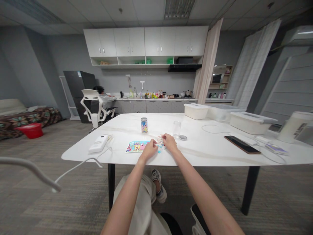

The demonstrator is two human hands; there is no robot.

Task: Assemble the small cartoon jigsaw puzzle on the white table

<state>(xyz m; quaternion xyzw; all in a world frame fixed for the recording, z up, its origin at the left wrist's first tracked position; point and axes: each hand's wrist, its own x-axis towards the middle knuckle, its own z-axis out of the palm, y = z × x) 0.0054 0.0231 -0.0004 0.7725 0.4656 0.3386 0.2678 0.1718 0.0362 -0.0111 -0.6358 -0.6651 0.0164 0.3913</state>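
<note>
A person is sitting at a white table (200, 151), working both hands over a little pile of small pieces (160, 140). The pile is lying near the table's front edge, between the two hands. The left hand (149, 149) is curling its fingers beside the pile, close to the right end of a bright cartoon card (136, 147); I can't tell whether it is gripping a piece. The right hand (169, 143) is bending down over the pile's other side, its fingers drawn together, and I can't make out whether anything is sitting between them. A blue piece (159, 151) is lying in front of the pile. Behind the card, a printed can (144, 125) is standing upright. Beyond the right hand, a clear jar (176, 129) is standing, with a round lid (183, 137) lying just beside it. Further right, a dark phone (242, 145) is resting near storage boxes (253, 124).
</note>
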